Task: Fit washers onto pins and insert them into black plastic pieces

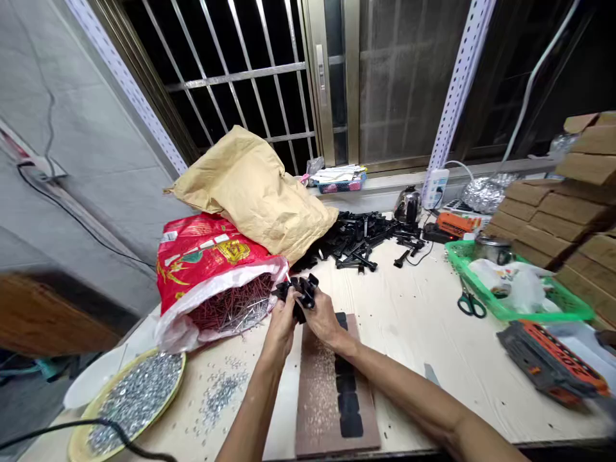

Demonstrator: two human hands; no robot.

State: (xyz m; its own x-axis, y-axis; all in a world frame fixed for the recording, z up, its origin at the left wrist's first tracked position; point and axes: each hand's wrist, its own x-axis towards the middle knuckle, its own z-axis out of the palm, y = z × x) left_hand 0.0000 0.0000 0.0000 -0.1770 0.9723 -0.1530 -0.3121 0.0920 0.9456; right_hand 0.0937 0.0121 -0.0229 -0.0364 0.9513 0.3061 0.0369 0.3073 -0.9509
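My left hand (283,316) and my right hand (323,316) are close together over the middle of the table. Both are closed around a bunch of small black plastic parts (304,290), whose exact kind I cannot make out. Below my hands lies a brown board (317,410) with a column of black pads (347,401) along its right side. Just left of my hands, a red sack (205,250) lies open, full of long reddish and silvery nails or screws (231,307). Behind them spreads a heap of black plastic parts (359,237).
A tan paper sack (250,192) rests over the red one. Front left is a yellow tray (180,378) of small metal pieces, with more scattered beside it. Toward the right are scissors (471,304), a green basket (520,314), an orange-black tool battery (548,362) and stacked cardboard boxes (572,205).
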